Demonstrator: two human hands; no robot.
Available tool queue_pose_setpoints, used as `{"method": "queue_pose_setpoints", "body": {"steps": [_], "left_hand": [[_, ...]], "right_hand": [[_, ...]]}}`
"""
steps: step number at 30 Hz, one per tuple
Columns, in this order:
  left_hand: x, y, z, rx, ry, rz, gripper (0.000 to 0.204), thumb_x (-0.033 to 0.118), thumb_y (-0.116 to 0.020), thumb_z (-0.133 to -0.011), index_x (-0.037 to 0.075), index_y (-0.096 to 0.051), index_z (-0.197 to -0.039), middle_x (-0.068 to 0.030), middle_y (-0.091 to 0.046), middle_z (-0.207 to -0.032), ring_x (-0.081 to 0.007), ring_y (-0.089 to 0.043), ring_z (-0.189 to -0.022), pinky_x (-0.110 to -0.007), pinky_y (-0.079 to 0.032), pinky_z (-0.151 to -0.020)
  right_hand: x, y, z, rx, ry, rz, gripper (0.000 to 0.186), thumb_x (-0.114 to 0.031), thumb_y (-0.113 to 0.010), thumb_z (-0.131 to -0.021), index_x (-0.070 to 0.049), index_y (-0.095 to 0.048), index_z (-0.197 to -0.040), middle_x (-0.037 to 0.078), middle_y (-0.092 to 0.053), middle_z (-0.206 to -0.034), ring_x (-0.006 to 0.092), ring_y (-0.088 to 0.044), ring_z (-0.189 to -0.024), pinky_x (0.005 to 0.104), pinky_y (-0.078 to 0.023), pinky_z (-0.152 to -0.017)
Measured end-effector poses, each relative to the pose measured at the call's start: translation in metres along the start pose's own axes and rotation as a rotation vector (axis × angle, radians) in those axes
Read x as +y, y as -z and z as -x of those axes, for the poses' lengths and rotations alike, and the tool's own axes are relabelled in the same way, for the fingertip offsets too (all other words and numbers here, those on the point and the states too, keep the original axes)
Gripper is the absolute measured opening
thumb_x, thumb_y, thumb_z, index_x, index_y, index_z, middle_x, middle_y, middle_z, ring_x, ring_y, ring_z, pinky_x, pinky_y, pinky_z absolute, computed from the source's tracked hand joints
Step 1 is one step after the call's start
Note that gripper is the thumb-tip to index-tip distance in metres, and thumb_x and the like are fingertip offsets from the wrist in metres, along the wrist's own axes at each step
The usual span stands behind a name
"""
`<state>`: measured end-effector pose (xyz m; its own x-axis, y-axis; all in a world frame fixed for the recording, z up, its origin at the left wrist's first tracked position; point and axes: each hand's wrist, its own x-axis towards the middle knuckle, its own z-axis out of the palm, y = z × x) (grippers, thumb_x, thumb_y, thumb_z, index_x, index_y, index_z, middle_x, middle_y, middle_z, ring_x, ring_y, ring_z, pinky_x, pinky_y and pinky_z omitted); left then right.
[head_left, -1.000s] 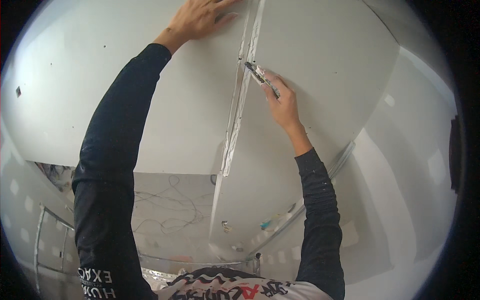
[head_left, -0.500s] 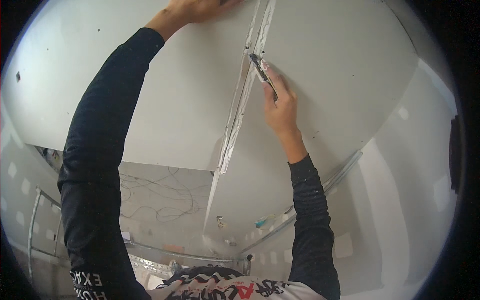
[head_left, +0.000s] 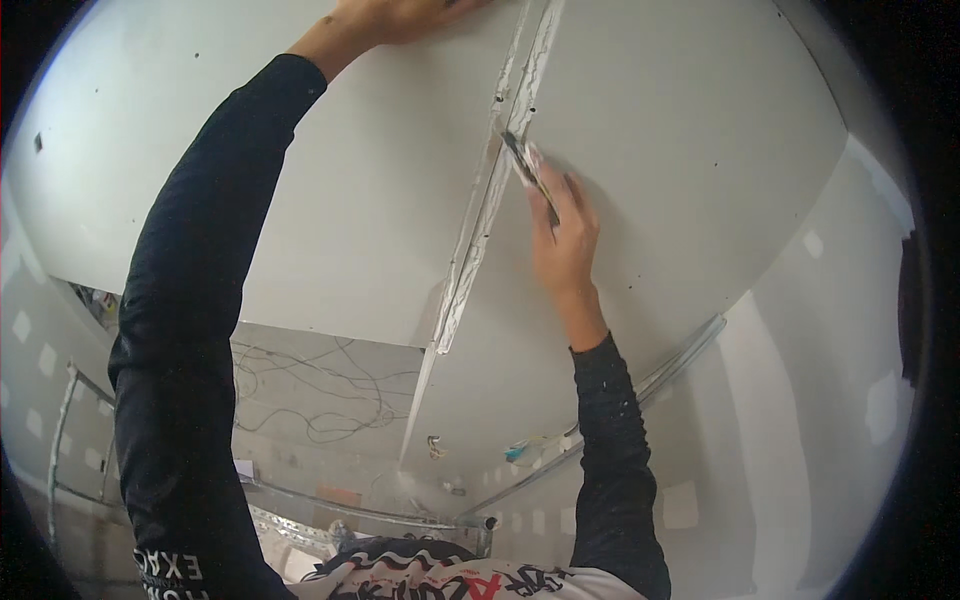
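Note:
My right hand (head_left: 566,235) is closed round a slim, dark, knife-like tool (head_left: 528,168), its tip at the joint between two pale plasterboard panels. Along that joint (head_left: 487,215) run ragged white edges on both sides of a narrow gap. Higher up, my left hand (head_left: 405,18) rests near the left panel (head_left: 350,190), cut off by the upper picture edge. What shows of its fingers is stretched out toward the joint, with no held thing visible. The right panel (head_left: 680,190) lies beside my right hand.
Below the left panel's edge, loose grey cables (head_left: 330,400) hang across an opening. Metal rails (head_left: 370,512) cross the lower middle, and a metal frame (head_left: 62,440) stands at the left. A long metal profile (head_left: 670,370) slants behind my right forearm. Patched walls (head_left: 810,400) surround the area.
My right hand and the tool have moved slightly down along the joint. My left hand stays in nearly the same place, and the whole view has shifted a little.

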<state>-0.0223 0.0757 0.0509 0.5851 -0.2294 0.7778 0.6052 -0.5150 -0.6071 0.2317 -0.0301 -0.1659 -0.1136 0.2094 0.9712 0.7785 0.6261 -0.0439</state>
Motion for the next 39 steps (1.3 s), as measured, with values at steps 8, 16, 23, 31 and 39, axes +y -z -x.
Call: {"method": "queue_pose_setpoints", "body": {"steps": [8,16,23,31,39], "left_hand": [[-0.001,-0.005,0.002,-0.021,0.035,-0.056,0.052,0.043,-0.049,-0.109,0.017,-0.048,-0.155,-0.0113,-0.037,-0.166,-0.0306,-0.026,-0.158,-0.053,-0.014,-0.133],[-0.006,-0.013,0.005,0.015,0.009,-0.100,0.052,0.043,-0.047,-0.109,0.019,-0.046,-0.156,-0.0124,-0.038,-0.165,-0.0312,-0.026,-0.157,-0.053,-0.015,-0.133],[-0.008,-0.015,0.006,0.023,-0.001,-0.112,0.053,0.044,-0.046,-0.110,0.019,-0.045,-0.156,-0.0130,-0.038,-0.165,-0.0316,-0.026,-0.157,-0.054,-0.015,-0.133],[-0.005,-0.011,0.004,0.025,-0.002,-0.123,0.054,0.047,-0.045,-0.110,0.019,-0.046,-0.156,-0.0115,-0.038,-0.166,-0.0306,-0.027,-0.157,-0.052,-0.016,-0.133],[0.000,-0.005,0.000,-0.009,0.011,-0.056,0.054,0.046,-0.050,-0.108,0.018,-0.049,-0.154,-0.0110,-0.038,-0.166,-0.0301,-0.026,-0.157,-0.051,-0.016,-0.132]], "right_hand": [[0.003,-0.010,-0.013,-0.034,0.095,0.285,0.041,-0.004,-0.068,-0.097,-0.011,-0.067,-0.138,0.019,-0.071,-0.105,0.0322,-0.071,-0.078,0.0397,-0.057,-0.064],[0.010,-0.019,0.043,-0.091,0.088,0.243,0.048,-0.007,-0.071,-0.095,-0.014,-0.064,-0.141,0.019,-0.070,-0.102,0.0341,-0.071,-0.075,0.0403,-0.059,-0.064],[0.009,-0.021,0.095,-0.222,-0.036,0.201,0.044,-0.007,-0.069,-0.096,-0.013,-0.066,-0.140,0.026,-0.072,-0.109,0.0373,-0.073,-0.079,0.0413,-0.059,-0.068],[0.011,-0.010,0.088,-0.204,-0.052,0.035,0.041,-0.006,-0.068,-0.098,-0.010,-0.066,-0.139,0.020,-0.072,-0.106,0.0343,-0.071,-0.081,0.0409,-0.058,-0.070],[0.004,-0.014,0.063,-0.028,-0.260,-0.106,0.038,-0.013,-0.064,-0.104,-0.004,-0.060,-0.141,0.011,-0.071,-0.102,0.0240,-0.068,-0.076,0.0357,-0.055,-0.066]]}}
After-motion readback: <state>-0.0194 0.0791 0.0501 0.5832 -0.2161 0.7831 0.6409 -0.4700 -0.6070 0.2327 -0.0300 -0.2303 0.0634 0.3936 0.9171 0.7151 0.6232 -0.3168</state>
